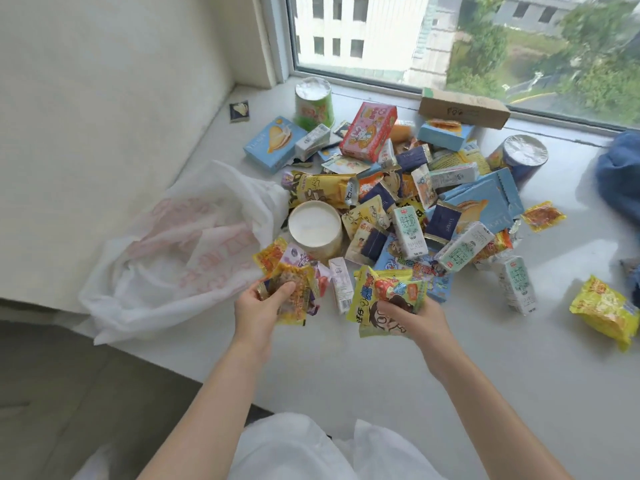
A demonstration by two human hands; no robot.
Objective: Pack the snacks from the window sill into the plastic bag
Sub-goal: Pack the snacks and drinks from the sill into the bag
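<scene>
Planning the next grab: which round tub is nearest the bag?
The white-lidded tub beside the plastic bag; the other two stand back by the window.

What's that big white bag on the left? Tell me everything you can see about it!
The plastic bag is thin, white and a bit see-through, with faded pink print. It lies crumpled and slumped on the pale window sill, against the wall, left of the snack pile. Its mouth looks loosely open toward the snacks, near a round white-lidded tub. What is inside cannot be seen. The left hand, gripping small packets, is just beside its edge.
</scene>
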